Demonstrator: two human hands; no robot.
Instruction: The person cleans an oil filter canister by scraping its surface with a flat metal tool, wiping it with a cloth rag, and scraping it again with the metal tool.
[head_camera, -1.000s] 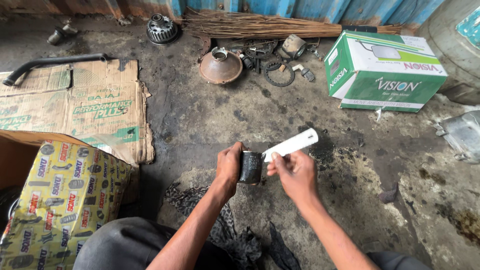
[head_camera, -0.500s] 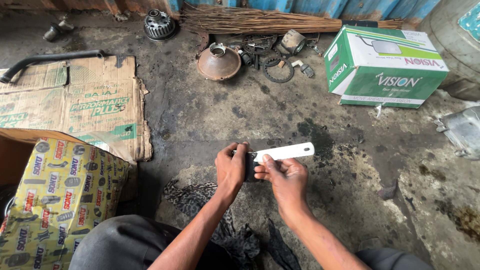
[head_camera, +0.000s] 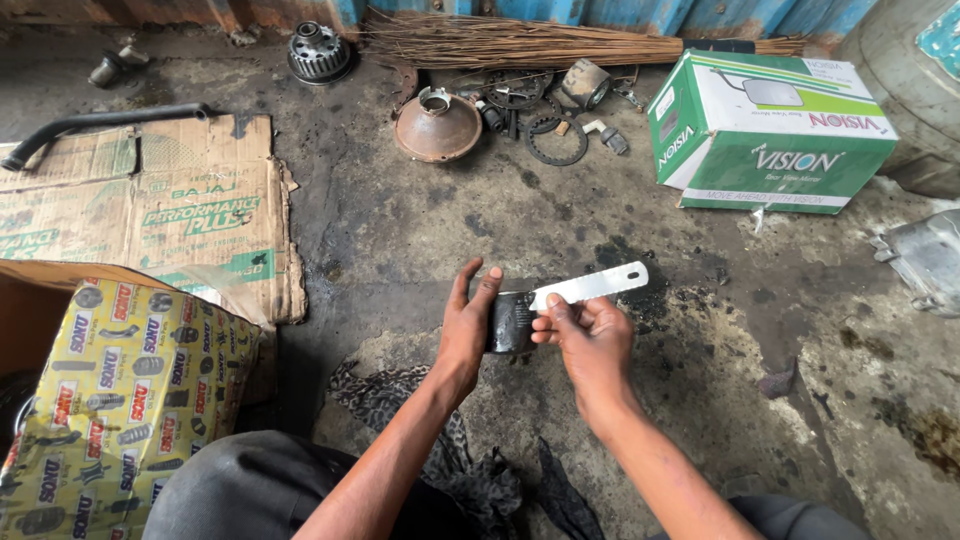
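My left hand (head_camera: 466, 328) holds a small dark cylindrical metal part (head_camera: 511, 321) over the oily concrete floor. My right hand (head_camera: 590, 340) pinches a flat white metal strip (head_camera: 592, 286) with a hole at its far end. The strip's near end rests against the top of the dark part. The strip points away to the right. Both hands are close together, just above my knees.
A green and white carton (head_camera: 770, 130) sits at the upper right. Flattened cardboard (head_camera: 150, 215) and a yellow patterned box (head_camera: 110, 400) lie at the left. A rusty dome (head_camera: 437, 125), rings, a gear (head_camera: 318, 50) and a broom (head_camera: 540, 42) lie by the far wall. A patterned rag (head_camera: 400, 400) lies under my arms.
The strip has dropped from a steep tilt to nearly level. My hands with the part have stayed in about the same place.
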